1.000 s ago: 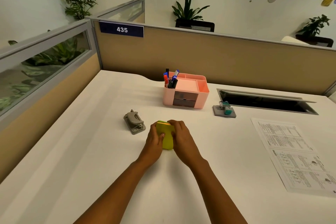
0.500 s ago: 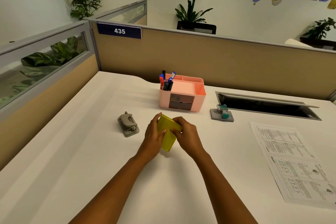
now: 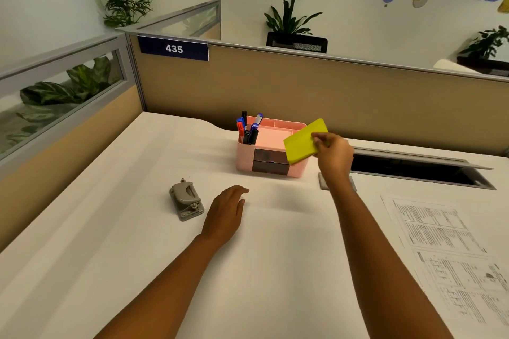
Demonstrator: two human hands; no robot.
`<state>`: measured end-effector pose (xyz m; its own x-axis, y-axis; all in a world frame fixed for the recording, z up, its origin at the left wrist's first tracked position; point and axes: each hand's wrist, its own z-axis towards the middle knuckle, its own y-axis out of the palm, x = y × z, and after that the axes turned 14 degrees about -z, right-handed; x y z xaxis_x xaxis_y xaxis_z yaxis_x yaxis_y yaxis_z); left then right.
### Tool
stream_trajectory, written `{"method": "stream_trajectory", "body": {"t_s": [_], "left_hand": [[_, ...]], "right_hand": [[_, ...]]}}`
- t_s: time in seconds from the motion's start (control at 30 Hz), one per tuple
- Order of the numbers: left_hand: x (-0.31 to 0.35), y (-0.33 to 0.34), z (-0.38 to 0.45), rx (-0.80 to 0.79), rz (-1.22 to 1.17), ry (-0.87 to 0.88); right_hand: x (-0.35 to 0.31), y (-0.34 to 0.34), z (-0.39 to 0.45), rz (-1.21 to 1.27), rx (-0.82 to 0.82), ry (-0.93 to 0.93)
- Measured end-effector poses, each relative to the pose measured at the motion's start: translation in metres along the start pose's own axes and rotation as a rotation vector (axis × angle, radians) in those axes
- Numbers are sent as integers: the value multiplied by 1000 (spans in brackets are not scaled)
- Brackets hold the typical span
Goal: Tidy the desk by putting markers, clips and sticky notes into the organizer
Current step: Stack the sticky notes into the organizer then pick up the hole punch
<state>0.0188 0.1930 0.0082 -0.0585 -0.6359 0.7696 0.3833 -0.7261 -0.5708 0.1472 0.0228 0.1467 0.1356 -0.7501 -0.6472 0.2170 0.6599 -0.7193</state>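
Aloft, right hand (image 3: 334, 155) pinching sticky notes (image 3: 304, 142) over organizer (image 3: 271, 151); left hand (image 3: 224, 215) relaxed, flat on desk (image 3: 275, 270).

On the bench (image 3: 137, 228) stand one pink organizer (image 3: 245, 157) at the far middle, one grey hole punch (image 3: 186, 201) near left, and two printed sheets (image 3: 451, 250) at the right. About six markers (image 3: 248, 129) stand in the organizer's left compartment; the exact number is hard to tell. One yellow pad of sticky notes (image 3: 301, 143) is in the air, and two hands show, the left hand (image 3: 224, 215) and the right hand (image 3: 334, 153).
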Motion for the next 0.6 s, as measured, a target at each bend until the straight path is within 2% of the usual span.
{"method": "stream_trajectory", "body": {"t_s": [0.23, 0.4, 0.53, 0.6], "left_hand": [[-16, 15, 17, -36, 103, -78], [-24, 24, 19, -14, 160, -85], [-28, 26, 18, 2, 154, -81], [-29, 27, 18, 3, 161, -79]], "right_hand": [[-8, 15, 49, -184, 40, 3], [-7, 39, 62, -322, -55, -36], [0, 60, 64, -459, -198, -58], [2, 70, 64, -523, -202, -65]]}}
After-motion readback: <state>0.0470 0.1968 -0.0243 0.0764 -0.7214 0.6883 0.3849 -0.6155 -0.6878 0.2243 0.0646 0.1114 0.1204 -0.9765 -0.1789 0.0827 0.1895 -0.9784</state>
